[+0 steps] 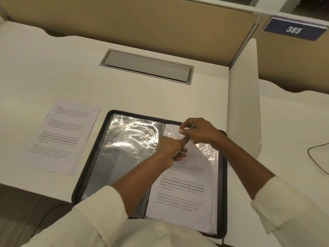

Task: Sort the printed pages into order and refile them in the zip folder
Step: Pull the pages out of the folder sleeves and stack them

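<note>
A black zip folder [92, 154] lies open on the desk, its clear plastic sleeves shining on the left half. On the right half lies a printed page [179, 195] partly inside a clear sleeve [207, 154]. My left hand [171, 148] pinches the page near its top. My right hand [197, 131] pinches the sleeve's top edge and lifts it. To the left of the folder rests a small stack of printed pages [64, 138], the top one marked 8 in its corner.
A grey cable hatch [146, 65] is set into the white desk [53, 68] behind the folder. A white divider panel [243, 97] stands at the right, a beige partition behind. A thin cable [315, 157] lies on the neighbouring desk.
</note>
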`<act>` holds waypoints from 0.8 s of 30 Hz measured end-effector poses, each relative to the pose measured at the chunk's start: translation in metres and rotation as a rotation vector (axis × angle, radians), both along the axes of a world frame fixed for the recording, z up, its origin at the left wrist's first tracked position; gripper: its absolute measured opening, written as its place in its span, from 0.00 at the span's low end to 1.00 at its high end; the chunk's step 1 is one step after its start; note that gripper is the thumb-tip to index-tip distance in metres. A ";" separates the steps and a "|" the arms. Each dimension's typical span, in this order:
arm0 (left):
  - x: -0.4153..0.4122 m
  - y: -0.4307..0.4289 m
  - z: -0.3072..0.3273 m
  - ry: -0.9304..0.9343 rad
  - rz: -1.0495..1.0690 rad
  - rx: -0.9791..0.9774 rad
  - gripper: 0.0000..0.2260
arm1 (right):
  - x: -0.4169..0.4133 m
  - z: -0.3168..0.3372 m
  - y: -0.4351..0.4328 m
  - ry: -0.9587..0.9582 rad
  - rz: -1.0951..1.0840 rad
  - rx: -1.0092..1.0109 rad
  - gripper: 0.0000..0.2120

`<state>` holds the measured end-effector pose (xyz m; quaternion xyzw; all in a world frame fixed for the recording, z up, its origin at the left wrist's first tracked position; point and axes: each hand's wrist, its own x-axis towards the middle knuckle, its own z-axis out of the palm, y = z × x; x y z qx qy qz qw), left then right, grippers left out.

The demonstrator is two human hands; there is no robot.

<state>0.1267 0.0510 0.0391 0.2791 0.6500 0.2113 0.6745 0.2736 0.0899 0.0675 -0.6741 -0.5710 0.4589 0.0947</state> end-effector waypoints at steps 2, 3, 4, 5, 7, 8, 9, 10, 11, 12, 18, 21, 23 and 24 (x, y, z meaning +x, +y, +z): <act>0.008 -0.001 -0.004 0.024 -0.006 0.042 0.22 | -0.005 -0.007 0.014 -0.043 0.090 -0.029 0.06; 0.011 -0.001 -0.005 0.047 -0.013 0.062 0.21 | -0.008 -0.011 0.020 -0.091 0.143 -0.037 0.05; 0.014 -0.001 -0.005 0.074 -0.020 0.077 0.20 | -0.012 -0.014 0.025 -0.159 0.198 -0.038 0.03; 0.016 -0.002 -0.005 0.100 -0.026 0.091 0.19 | -0.015 -0.016 0.030 -0.227 0.240 -0.031 0.02; 0.018 -0.001 -0.004 0.134 -0.027 0.117 0.19 | -0.020 -0.020 0.037 -0.330 0.271 -0.034 0.04; 0.019 -0.002 -0.003 0.140 -0.025 0.125 0.19 | -0.022 -0.021 0.040 -0.366 0.283 -0.047 0.06; 0.019 -0.002 -0.004 0.143 -0.024 0.130 0.19 | -0.024 -0.022 0.043 -0.398 0.305 -0.060 0.07; 0.019 -0.003 -0.005 0.145 -0.027 0.136 0.18 | -0.025 -0.022 0.047 -0.422 0.333 -0.072 0.07; 0.020 -0.005 -0.005 0.152 -0.037 0.148 0.19 | -0.025 -0.022 0.050 -0.430 0.358 -0.082 0.08; 0.021 -0.008 -0.007 0.166 -0.055 0.169 0.22 | -0.024 -0.023 0.054 -0.421 0.371 -0.091 0.08; 0.019 -0.029 -0.017 0.132 -0.050 0.258 0.24 | -0.004 -0.021 0.069 -0.131 0.437 -0.237 0.18; 0.019 -0.031 -0.016 0.023 0.007 0.194 0.22 | 0.005 -0.022 0.072 -0.039 0.434 -0.294 0.19; 0.020 -0.034 -0.015 -0.019 0.048 0.165 0.25 | 0.007 -0.021 0.075 -0.029 0.448 -0.311 0.17; 0.021 -0.034 -0.014 -0.021 0.061 0.155 0.25 | 0.007 -0.021 0.076 -0.029 0.434 -0.322 0.14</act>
